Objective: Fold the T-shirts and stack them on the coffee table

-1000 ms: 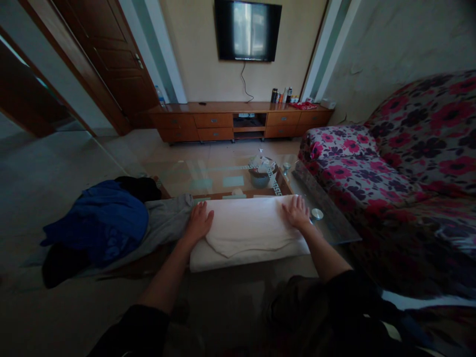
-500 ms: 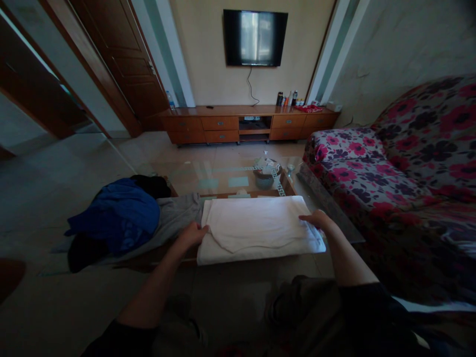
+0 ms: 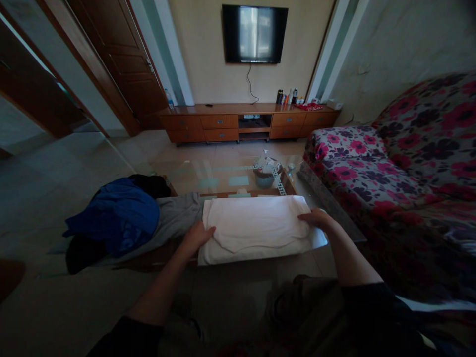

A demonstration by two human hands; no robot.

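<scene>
The white cloth item, folded flat into a rectangular pad (image 3: 256,223), lies along the near edge of the clear glass-topped bench (image 3: 184,186), right of that edge's middle, with its long side parallel to it. The left hand (image 3: 196,238) is at the pad's left side, its grip grasping the fabric, thumb on the upper layer and other fingers largely hidden. The right hand (image 3: 320,219) has its grip on the pad's right side, thumb likewise on top. The upper layer shows a curved, slightly uneven front border. Toward the bench's near left corner lies a heap comprising a grey fabric garment (image 3: 178,210), a bright blue fabric garment (image 3: 122,213) and black fabric (image 3: 84,253). Toward the far right corner appears a round grey slatted basket (image 3: 264,181); whether above or below the glass cannot be told.
</scene>
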